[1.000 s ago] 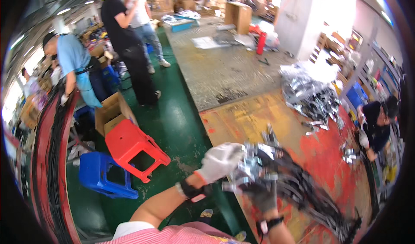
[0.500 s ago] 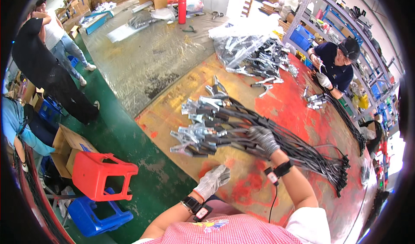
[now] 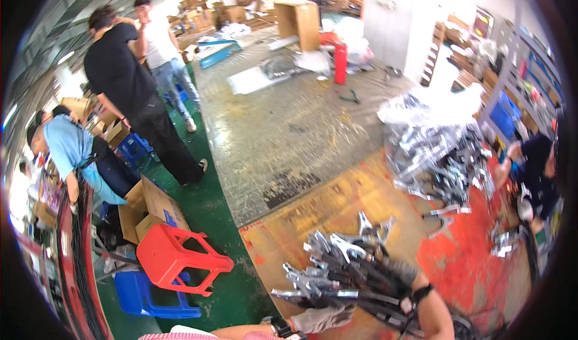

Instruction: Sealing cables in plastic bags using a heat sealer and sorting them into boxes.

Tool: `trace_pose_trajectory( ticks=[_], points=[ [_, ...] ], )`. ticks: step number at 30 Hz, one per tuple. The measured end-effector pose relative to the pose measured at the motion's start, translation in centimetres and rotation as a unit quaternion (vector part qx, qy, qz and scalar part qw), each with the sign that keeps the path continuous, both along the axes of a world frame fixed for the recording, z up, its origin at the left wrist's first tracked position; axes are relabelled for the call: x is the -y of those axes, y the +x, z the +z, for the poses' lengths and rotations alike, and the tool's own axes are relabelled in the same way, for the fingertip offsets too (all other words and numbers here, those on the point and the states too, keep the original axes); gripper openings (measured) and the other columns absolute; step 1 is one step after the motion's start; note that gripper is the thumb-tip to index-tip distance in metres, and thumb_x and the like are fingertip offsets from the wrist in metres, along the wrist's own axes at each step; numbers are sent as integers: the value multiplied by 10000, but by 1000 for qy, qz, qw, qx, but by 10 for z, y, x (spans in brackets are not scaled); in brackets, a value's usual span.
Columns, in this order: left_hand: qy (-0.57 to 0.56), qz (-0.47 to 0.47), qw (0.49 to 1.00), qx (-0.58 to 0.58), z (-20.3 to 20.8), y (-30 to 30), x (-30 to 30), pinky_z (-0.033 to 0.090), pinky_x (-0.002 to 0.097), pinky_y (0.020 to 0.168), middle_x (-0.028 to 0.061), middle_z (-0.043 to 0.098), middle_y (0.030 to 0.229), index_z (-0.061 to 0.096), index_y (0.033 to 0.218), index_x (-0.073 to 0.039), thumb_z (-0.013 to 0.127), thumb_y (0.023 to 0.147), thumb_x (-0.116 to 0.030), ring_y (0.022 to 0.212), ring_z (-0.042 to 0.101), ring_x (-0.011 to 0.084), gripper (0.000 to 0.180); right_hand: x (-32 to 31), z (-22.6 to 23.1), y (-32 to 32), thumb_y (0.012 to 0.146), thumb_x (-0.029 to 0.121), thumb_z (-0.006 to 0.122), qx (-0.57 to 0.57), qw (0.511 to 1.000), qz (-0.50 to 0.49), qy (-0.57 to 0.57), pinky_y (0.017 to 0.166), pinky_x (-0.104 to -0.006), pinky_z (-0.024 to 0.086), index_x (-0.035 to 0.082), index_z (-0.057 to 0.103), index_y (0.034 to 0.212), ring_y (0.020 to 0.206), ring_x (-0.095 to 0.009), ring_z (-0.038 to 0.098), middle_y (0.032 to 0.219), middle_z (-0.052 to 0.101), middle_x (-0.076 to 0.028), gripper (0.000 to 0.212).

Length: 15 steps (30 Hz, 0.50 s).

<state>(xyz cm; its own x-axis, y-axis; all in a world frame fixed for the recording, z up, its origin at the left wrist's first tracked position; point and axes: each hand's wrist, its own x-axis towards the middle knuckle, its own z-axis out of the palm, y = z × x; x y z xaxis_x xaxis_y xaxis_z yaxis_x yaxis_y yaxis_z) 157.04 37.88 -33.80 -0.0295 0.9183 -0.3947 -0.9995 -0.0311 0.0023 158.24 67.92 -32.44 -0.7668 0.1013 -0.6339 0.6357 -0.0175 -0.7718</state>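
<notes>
From where I stood, the bundle of black cables (image 3: 361, 280) lay on the paint-stained table (image 3: 448, 250), to the right of the red stool (image 3: 158, 257), its metal clamps (image 3: 313, 280) fanned out toward the stool. The right hand (image 3: 402, 274), in a dark glove, was over the cables, too blurred for me to tell how far its fingers had closed. The left hand (image 3: 323, 319), in a pale glove, was nearer the stool, fingers loosely stretched out and apparently holding nothing; whether the tips touched the cables I couldn't tell. What worried me was the outermost clamps, so near the table edge facing the stool: one shove that way could have sent some onto the green floor (image 3: 245, 301). Splayed as they were, the clamps might also have hooked each other had one cable been tugged alone, or snagged the black strap (image 3: 423, 293) on the right wrist during a quick withdrawal. Farther from the stool than the bundle was a heap of loose clamps (image 3: 466, 165); a wide sweep could have mixed the two.
</notes>
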Motion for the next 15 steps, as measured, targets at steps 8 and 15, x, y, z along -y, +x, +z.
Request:
trace_pose_trajectory(
  ticks=[8,15],
  points=[
    [39,-457,663,-592,96,-127,31,371,342,1019,96,482,1328,448,1312,-114,454,937,-128,1172,501,202,375,86,9,44,797,437,658,169,855,-172,-459,1014,-365,386,47,486,1295,1161,-251,518,1248,556,-146,655],
    [43,-169,781,-600,66,-236,22,463,320,825,47,620,953,549,1192,-103,596,863,-232,900,580,163,357,108,77,-153,817,420,653,113,873,-268,-393,964,-399,426,41,515,1259,1093,-274,559,1162,604,-155,598]
  ],
)
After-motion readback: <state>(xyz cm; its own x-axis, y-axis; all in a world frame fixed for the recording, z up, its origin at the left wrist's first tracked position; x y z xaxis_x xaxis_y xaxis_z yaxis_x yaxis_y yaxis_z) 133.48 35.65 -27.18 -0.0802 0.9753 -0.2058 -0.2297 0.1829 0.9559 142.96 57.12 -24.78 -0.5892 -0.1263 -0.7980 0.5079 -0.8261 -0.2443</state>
